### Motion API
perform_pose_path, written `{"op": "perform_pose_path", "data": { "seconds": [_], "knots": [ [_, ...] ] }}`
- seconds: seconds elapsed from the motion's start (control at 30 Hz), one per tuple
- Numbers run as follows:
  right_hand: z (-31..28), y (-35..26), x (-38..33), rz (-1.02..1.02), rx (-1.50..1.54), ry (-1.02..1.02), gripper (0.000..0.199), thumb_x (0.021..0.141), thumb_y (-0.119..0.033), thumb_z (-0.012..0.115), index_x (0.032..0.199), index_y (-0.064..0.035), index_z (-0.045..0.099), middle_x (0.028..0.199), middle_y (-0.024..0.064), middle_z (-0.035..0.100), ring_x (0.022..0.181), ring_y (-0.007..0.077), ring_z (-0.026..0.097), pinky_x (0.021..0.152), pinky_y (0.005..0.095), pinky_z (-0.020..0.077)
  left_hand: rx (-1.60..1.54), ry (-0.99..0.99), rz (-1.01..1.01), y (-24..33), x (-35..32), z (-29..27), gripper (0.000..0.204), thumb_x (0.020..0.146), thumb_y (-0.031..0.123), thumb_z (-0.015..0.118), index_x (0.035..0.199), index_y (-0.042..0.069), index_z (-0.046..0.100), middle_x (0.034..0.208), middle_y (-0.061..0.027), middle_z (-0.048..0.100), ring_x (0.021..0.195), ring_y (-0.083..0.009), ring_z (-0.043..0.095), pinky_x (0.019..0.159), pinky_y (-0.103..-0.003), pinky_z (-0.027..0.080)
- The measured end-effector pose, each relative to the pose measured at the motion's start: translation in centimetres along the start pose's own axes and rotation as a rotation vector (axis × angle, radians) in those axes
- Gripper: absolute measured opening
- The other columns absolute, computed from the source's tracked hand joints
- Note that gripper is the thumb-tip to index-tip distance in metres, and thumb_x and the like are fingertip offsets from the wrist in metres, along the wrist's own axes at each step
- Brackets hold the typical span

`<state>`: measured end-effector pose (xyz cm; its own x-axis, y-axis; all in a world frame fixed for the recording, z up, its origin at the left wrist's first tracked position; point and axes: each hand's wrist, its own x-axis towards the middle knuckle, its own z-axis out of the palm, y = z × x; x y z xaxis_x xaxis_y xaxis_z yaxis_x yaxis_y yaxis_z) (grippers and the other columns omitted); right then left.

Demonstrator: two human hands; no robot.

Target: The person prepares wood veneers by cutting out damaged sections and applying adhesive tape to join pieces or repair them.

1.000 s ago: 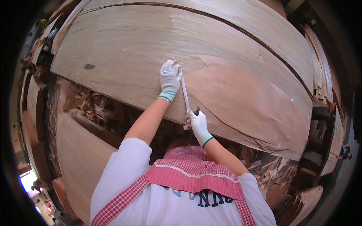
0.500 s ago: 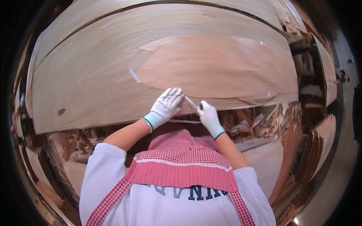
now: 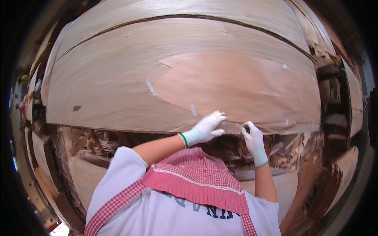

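Observation:
A large pale wood veneer sheet (image 3: 106, 74) lies in front of me, with a pinker veneer piece (image 3: 236, 84) on its right part. White tape strips, one at the pink piece's left tip (image 3: 151, 88) and one on its near edge (image 3: 193, 110), cross the seam. My left hand (image 3: 208, 125), in a white glove, is open over the near edge, fingers stretched to the right and thumb apart. To its right, my gloved right hand (image 3: 254, 138) is closed in a pinch by the sheet's near edge. A pale bit of tape shows at its fingertips, with something dark between them.
Torn veneer scraps (image 3: 289, 147) lie under the sheet's near edge. Veneer stacks with rough edges (image 3: 336, 177) stand at the right. A dark gap (image 3: 189, 16) separates this sheet from another beyond it. The veneer has a dark hole (image 3: 76, 108) at left.
Both hands have moved right along the near edge and now sit farther apart. A tape strip now shows on the seam where my left hand was. The view has shifted too.

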<state>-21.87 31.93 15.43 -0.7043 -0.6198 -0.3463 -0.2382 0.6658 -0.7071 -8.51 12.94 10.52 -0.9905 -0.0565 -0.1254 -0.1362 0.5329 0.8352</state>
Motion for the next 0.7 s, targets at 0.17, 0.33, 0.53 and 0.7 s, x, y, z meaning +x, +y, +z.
{"op": "perform_pose_path", "data": {
  "seconds": [0.17,0.33,0.53,0.7],
  "knots": [
    [7.2,-8.7,-1.1,-0.225,0.093,0.009,0.015,0.091,-0.013,0.061,0.102,-0.0038,0.058,0.084,0.0179,0.065,0.072,0.0359,0.065,0.065,0.0392,0.0501,-1.115,0.210,-0.439,1.3,-5.0,-5.1,0.027,0.095,0.019,0.064,0.111,-0.001,0.058,0.107,-0.0090,0.063,0.098,-0.0147,0.062,0.085,-0.029,0.053],
    [15.6,-14.4,3.2,-0.130,0.290,-0.105,0.012,0.091,-0.011,0.062,0.096,-0.0012,0.061,0.077,0.0147,0.066,0.065,0.0196,0.066,0.060,0.0318,0.0492,-0.665,0.657,-0.356,-9.4,-8.1,-14.0,0.010,0.095,0.009,0.059,0.099,0.000,0.059,0.087,-0.0038,0.063,0.076,-0.0099,0.060,0.065,-0.024,0.051],
    [25.2,-20.1,12.7,0.138,0.764,-0.048,0.016,0.094,-0.014,0.062,0.090,0.0007,0.061,0.073,0.0041,0.065,0.059,0.0107,0.059,0.053,0.0255,0.0451,0.423,0.782,0.061,-19.5,-0.1,-26.2,0.017,0.081,0.010,0.068,0.096,0.007,0.063,0.100,-0.0112,0.065,0.096,-0.0307,0.062,0.084,-0.040,0.050],
    [27.2,-20.6,15.1,0.401,0.880,0.047,0.016,0.093,-0.014,0.063,0.086,-0.0003,0.061,0.072,0.0043,0.065,0.058,0.0114,0.059,0.049,0.0278,0.0438,0.506,0.816,-0.015,-21.6,2.3,-25.7,0.027,0.078,0.015,0.072,0.103,0.010,0.062,0.121,-0.0110,0.061,0.114,-0.0329,0.055,0.098,-0.044,0.043]
  ]
}}
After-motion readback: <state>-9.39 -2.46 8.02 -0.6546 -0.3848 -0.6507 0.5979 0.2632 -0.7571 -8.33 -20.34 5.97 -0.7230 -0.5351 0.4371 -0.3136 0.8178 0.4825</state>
